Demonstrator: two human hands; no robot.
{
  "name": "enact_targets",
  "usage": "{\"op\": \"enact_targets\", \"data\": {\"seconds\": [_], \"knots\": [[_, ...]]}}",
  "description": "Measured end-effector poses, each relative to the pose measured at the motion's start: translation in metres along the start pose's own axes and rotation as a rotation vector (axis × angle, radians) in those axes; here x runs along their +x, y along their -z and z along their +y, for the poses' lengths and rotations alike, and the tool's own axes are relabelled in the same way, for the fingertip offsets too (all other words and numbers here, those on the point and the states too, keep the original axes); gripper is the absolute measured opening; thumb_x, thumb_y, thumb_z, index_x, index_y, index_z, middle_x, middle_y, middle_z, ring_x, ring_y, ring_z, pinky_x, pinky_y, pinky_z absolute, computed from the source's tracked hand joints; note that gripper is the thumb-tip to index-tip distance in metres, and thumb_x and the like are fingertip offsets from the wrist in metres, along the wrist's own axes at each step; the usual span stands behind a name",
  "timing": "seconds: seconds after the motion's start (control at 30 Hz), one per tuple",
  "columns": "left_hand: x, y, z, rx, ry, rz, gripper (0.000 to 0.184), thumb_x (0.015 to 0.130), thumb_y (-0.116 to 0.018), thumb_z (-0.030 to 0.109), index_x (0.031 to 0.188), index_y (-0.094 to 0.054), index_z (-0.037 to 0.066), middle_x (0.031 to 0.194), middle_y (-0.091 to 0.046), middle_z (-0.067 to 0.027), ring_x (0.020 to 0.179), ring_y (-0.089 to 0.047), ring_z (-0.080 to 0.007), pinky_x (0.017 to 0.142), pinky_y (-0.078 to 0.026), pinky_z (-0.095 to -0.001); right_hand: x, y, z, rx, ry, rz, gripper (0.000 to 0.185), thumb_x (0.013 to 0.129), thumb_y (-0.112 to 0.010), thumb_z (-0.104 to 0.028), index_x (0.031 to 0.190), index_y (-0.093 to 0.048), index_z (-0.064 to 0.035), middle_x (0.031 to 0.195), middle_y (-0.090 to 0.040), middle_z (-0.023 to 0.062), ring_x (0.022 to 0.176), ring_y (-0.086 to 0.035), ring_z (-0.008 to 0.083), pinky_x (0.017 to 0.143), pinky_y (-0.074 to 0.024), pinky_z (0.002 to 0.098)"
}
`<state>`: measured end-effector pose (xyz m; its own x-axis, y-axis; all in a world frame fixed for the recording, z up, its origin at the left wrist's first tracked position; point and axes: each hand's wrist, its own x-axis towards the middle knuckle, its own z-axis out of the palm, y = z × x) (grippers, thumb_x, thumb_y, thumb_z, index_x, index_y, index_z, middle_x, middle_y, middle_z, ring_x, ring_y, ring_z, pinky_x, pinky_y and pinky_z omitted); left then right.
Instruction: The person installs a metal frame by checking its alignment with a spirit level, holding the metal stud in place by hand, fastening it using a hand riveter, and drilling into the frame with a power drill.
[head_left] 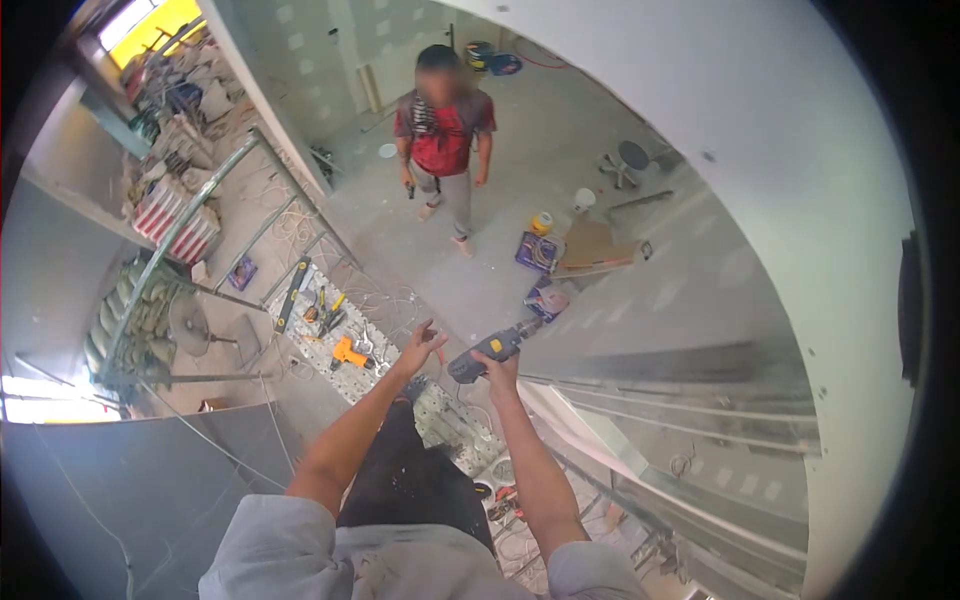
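My right hand (503, 371) is wrapped round the handle of a dark grey cordless drill (482, 354), whose nose points up and to the right. Just left of the drill's rear end, my left hand (422, 348) is held out with its fingers apart and nothing in it. Below my hands runs a perforated metal scaffold platform (375, 376). On it lie an orange power drill (349, 352), a long spirit level (292, 294) and several smaller hand tools (325, 312).
Green scaffold rails (205, 190) border the platform on the left. A person in a red shirt (442, 145) stands on the floor below. Beyond are a white bucket (584, 200), cardboard (598, 247), a stool (630, 158) and a fan (190, 325). A pale wall (800, 130) rises at right.
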<state>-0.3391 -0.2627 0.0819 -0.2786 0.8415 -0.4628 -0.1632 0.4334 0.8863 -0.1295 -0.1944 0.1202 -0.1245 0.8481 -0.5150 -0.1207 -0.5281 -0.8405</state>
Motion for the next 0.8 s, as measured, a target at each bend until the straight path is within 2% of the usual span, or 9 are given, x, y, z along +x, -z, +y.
{"op": "enact_targets", "data": {"seconds": [0.03, 0.07, 0.17, 0.4, 0.43, 0.5, 0.6, 0.67, 0.8], "knots": [[0.004, 0.015, -0.011, 0.017, 0.015, 0.029, 0.088, 0.093, -0.075, 0.044, 0.159, -0.033, 0.003, 0.142, -0.053, -0.0213, 0.134, -0.051, -0.0306, 0.114, -0.038, -0.0409, 0.016, -0.004, 0.009, -0.064, 0.014, -0.01, 0.082, 0.072, -0.088, -0.003, 0.135, -0.037, -0.0123, 0.12, -0.057, 0.0099, 0.107, -0.066, 0.0271, 0.082, -0.0605, 0.0453], [0.012, 0.028, -0.021, 0.004, 0.012, 0.045, 0.088, 0.093, -0.075, 0.044, 0.159, -0.033, 0.003, 0.142, -0.053, -0.0213, 0.134, -0.051, -0.0306, 0.114, -0.038, -0.0409, 0.031, -0.005, 0.018, -0.076, 0.015, -0.026, 0.082, 0.072, -0.088, -0.003, 0.135, -0.037, -0.0123, 0.12, -0.057, 0.0099, 0.107, -0.066, 0.0271, 0.082, -0.0605, 0.0453], [0.042, 0.062, -0.077, -0.062, 0.035, 0.126, 0.094, 0.089, -0.076, 0.051, 0.156, -0.035, 0.0, 0.144, -0.052, -0.027, 0.135, -0.051, -0.0349, 0.112, -0.041, -0.0434, 0.054, -0.022, 0.025, 0.004, -0.09, 0.009, 0.085, 0.074, -0.088, -0.005, 0.139, -0.034, -0.0145, 0.132, -0.053, 0.0115, 0.12, -0.059, 0.031, 0.094, -0.0522, 0.0597], [0.123, 0.105, -0.165, -0.008, 0.051, 0.236, 0.089, 0.087, -0.082, 0.039, 0.153, -0.038, -0.002, 0.137, -0.057, -0.023, 0.125, -0.058, -0.0308, 0.105, -0.048, -0.0406, 0.118, -0.043, 0.075, 0.066, -0.086, 0.077, 0.087, 0.077, -0.085, -0.001, 0.143, -0.031, -0.0175, 0.136, -0.051, 0.009, 0.128, -0.053, 0.0307, 0.101, -0.0457, 0.0628], [0.134, 0.107, -0.166, 0.026, -0.031, 0.263, 0.09, 0.085, -0.084, 0.036, 0.152, -0.039, -0.003, 0.136, -0.057, -0.0229, 0.124, -0.058, -0.0312, 0.104, -0.048, -0.0411, 0.126, -0.047, 0.074, 0.047, -0.114, 0.107, 0.085, 0.076, -0.084, 0.004, 0.14, -0.031, -0.0179, 0.133, -0.051, 0.0074, 0.123, -0.056, 0.0279, 0.097, -0.0516, 0.0543], [0.155, 0.108, -0.174, 0.06, -0.097, 0.287, 0.091, 0.082, -0.086, 0.033, 0.151, -0.039, -0.003, 0.135, -0.057, -0.0227, 0.124, -0.059, -0.0316, 0.104, -0.049, -0.0417, 0.137, -0.048, 0.084, 0.075, -0.103, 0.126, 0.084, 0.077, -0.084, 0.003, 0.139, -0.032, -0.0178, 0.133, -0.052, 0.0073, 0.123, -0.056, 0.0279, 0.098, -0.0508, 0.055], [0.179, 0.094, -0.147, 0.196, -0.133, 0.317, 0.095, 0.078, -0.09, 0.029, 0.15, -0.038, -0.003, 0.133, -0.057, -0.0235, 0.122, -0.059, -0.0334, 0.103, -0.049, -0.0435, 0.146, -0.051, 0.085, 0.106, -0.088, 0.132, 0.081, 0.079, -0.083, 0.001, 0.139, -0.031, -0.0176, 0.133, -0.052, 0.0073, 0.123, -0.056, 0.0273, 0.101, -0.0493, 0.0569], [0.18, 0.077, -0.098, 0.524, -0.529, 0.595, 0.098, 0.076, -0.091, 0.029, 0.15, -0.036, -0.002, 0.132, -0.056, -0.0239, 0.121, -0.059, -0.0334, 0.101, -0.049, -0.0444, 0.152, -0.051, 0.086, 0.11, -0.084, 0.148, 0.078, 0.08, -0.083, 0.0, 0.137, -0.032, -0.0172, 0.131, -0.053, 0.0075, 0.122, -0.057, 0.0261, 0.098, -0.0514, 0.0566], [0.207, 0.038, -0.08, 0.489, -0.566, 0.719, 0.097, 0.076, -0.091, 0.027, 0.15, -0.035, 0.0, 0.126, -0.059, -0.0222, 0.117, -0.061, -0.0351, 0.099, -0.049, -0.0438, 0.154, -0.056, 0.09, 0.174, -0.077, 0.166, 0.071, 0.081, -0.083, 0.0, 0.131, -0.036, -0.0168, 0.13, -0.054, 0.0073, 0.118, -0.059, 0.0252, 0.095, -0.0533, 0.0571]]}}
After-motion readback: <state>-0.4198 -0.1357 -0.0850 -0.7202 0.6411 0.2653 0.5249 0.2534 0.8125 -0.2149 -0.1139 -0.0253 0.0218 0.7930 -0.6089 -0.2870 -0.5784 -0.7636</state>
